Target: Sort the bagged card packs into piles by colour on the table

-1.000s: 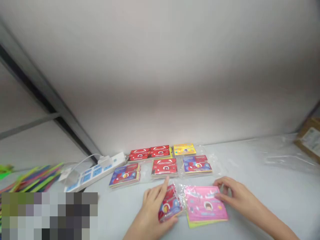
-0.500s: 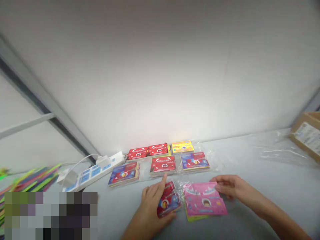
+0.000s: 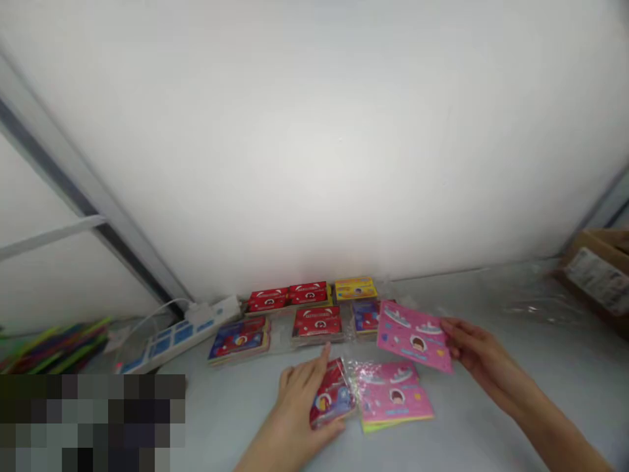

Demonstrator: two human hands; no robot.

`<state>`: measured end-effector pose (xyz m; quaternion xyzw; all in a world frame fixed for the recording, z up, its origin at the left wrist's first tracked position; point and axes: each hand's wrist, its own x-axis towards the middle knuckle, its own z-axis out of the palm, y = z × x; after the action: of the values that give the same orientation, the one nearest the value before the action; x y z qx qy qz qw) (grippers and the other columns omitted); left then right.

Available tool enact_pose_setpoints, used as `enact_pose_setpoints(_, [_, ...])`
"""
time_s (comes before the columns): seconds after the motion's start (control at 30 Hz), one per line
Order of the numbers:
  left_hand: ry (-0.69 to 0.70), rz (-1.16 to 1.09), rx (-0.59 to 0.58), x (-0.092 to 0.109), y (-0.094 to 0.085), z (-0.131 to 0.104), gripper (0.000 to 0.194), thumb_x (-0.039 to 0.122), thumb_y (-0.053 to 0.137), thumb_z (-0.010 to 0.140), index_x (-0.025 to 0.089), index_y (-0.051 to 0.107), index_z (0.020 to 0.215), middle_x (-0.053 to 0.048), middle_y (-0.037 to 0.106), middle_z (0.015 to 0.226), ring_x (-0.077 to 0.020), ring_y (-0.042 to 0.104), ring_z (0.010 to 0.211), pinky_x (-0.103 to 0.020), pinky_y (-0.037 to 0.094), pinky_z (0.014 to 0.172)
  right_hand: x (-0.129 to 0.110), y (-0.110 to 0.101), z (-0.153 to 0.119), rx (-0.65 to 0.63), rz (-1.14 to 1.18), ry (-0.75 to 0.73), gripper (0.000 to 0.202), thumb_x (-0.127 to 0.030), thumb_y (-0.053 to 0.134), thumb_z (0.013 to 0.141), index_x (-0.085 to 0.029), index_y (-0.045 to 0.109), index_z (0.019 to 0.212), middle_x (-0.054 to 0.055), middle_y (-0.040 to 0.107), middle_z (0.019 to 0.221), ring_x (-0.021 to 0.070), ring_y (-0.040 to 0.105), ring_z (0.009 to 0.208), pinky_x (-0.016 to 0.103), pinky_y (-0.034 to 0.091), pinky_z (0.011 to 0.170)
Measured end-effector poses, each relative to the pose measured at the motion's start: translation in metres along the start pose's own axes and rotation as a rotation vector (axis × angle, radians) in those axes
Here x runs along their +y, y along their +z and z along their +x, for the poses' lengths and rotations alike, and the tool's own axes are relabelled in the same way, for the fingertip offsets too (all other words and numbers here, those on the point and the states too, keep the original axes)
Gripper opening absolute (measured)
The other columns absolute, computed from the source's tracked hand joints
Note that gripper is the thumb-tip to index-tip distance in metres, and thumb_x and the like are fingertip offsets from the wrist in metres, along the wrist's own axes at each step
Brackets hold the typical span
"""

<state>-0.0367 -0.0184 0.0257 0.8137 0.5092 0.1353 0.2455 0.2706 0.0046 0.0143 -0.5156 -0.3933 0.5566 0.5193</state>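
Note:
My right hand [image 3: 479,347] pinches the right edge of a pink printed card [image 3: 415,337], raised and tilted above the table. Below it lies a stack of similar pink cards [image 3: 396,396], with yellow-green edges showing at the bottom. My left hand [image 3: 302,400] holds a red and blue card pack [image 3: 334,396] on the table, the index finger at its upper edge and the thumb by its lower edge. Part of this pack is hidden under the hand. Clear plastic wrap shows between it and the pink stack.
Behind the hands lie red card packs [image 3: 317,322], a yellow pack [image 3: 355,288] and red-blue packs [image 3: 238,339]. A white power strip [image 3: 184,334] with a cable stands left, beside blurred colourful strips [image 3: 63,344]. A cardboard box [image 3: 597,275] is far right, near clear plastic [image 3: 531,298].
My right hand has lifted a pink card off the stack, up and away from me. Another pink card now shows on top. My left hand stays on the red and blue pack.

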Motion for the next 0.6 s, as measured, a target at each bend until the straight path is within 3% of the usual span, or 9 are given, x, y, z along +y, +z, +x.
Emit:
enact_pose_setpoints(0.17, [-0.021,0.0,-0.001,0.003,0.003,-0.001,0.095,0.025,0.069,0.067,0.035,0.008,0.139,-0.001,0.04,0.133,-0.0268,0.034,0.117,-0.044,0.024,0.102,0.0,0.016,-0.005,-0.08,-0.071,0.0,0.029,-0.05,0.06,0.071,-0.021,0.062,0.075,-0.003,0.044,0.055,0.013,0.039,0.053,0.027,0.033,0.055])
enact_pose_setpoints(0.4, [-0.073,-0.045,-0.046,0.011,0.0,-0.002,0.094,0.024,0.07,0.066,0.03,0.012,0.139,-0.002,0.038,0.134,-0.0249,0.029,0.119,-0.042,0.023,0.104,0.01,0.025,-0.008,-0.148,-0.182,0.061,0.035,-0.053,0.061,0.068,-0.019,0.063,0.075,-0.002,0.051,0.057,0.0131,0.042,0.053,0.025,0.033,0.055])
enact_pose_setpoints(0.6, [-0.018,-0.052,-0.048,0.011,-0.001,-0.006,0.098,0.025,0.073,0.064,0.035,0.01,0.138,0.0,0.038,0.134,-0.0257,0.029,0.12,-0.043,0.023,0.103,0.012,0.033,-0.011,-0.305,-0.056,0.149,0.028,-0.046,0.061,0.073,-0.019,0.066,0.079,0.0,0.061,0.066,0.0132,0.052,0.059,0.026,0.038,0.059])
